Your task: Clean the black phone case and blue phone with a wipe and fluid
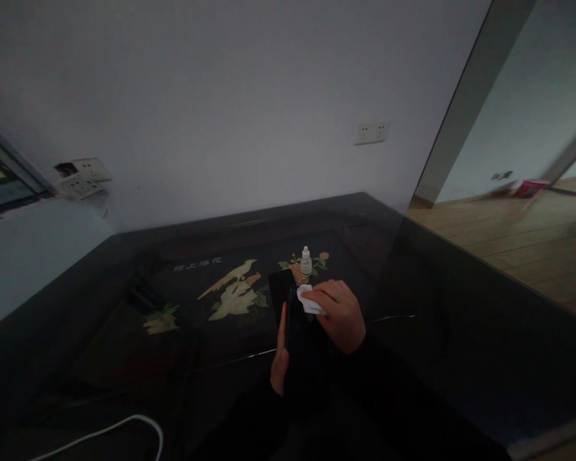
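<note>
Head view: left hand (281, 358) grips the phone (288, 310), lengthwise near-to-far. Against its far end, the right hand (340, 317) pinches a wipe (310, 299).

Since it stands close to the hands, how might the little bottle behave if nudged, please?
The little bottle is narrow and upright, so it probably tips easily. It looks small, likely light, and may slide on the glossy table.

We see a flat black phone (282, 291), its screen dark, held tilted above the dark table (436, 333). A small white crumpled wipe (310, 301) presses against its right side.
</note>
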Demonstrator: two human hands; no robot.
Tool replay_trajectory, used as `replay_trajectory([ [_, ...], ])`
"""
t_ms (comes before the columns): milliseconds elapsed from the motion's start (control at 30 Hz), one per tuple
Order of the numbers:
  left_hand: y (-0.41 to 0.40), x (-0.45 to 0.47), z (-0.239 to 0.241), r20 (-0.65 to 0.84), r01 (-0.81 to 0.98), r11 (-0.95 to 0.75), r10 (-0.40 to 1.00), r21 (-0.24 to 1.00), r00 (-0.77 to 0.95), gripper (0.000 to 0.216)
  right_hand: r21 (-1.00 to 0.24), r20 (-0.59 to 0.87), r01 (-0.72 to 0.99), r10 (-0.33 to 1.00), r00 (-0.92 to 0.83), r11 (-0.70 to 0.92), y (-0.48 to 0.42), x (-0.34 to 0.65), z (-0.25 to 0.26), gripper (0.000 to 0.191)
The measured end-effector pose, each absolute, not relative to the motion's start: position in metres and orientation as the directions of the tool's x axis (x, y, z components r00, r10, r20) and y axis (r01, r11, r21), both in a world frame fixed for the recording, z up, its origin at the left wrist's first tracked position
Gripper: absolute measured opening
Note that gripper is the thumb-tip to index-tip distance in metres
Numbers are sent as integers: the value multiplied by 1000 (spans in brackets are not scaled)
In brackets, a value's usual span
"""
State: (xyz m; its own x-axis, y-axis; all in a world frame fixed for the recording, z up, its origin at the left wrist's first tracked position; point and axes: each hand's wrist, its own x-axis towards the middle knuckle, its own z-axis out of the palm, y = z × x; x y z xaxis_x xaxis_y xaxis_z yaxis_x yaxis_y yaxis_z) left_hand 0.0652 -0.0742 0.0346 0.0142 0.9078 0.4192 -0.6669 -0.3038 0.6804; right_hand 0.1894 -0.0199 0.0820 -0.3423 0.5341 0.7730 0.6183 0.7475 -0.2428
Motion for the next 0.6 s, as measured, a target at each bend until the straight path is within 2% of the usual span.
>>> replay_trajectory([
  [133,-77,71,43,383,-707,-269,924,654,2,49,-259,758,629,558,-339,733,-22,191,81,17],
  [300,-78,71,49,288,-710,-293,948,640,-132,45,-263,775,514,497,-391,816,-33,184,82,14],
  [400,-76,68,47,340,-675,-280,939,683,-45,44,-260,794,465,462,-395,846,-34,185,82,17],
  [433,-75,66,46,381,-667,-278,925,691,9,45,-272,801,480,473,-367,834,-32,186,82,18],
  [500,-74,65,43,395,-693,-292,919,660,-12,48,-309,806,531,514,-294,789,-27,189,83,19],
  [600,-75,65,37,398,-649,-276,916,709,45,49,-328,795,560,542,-272,761,-22,189,84,19],
])
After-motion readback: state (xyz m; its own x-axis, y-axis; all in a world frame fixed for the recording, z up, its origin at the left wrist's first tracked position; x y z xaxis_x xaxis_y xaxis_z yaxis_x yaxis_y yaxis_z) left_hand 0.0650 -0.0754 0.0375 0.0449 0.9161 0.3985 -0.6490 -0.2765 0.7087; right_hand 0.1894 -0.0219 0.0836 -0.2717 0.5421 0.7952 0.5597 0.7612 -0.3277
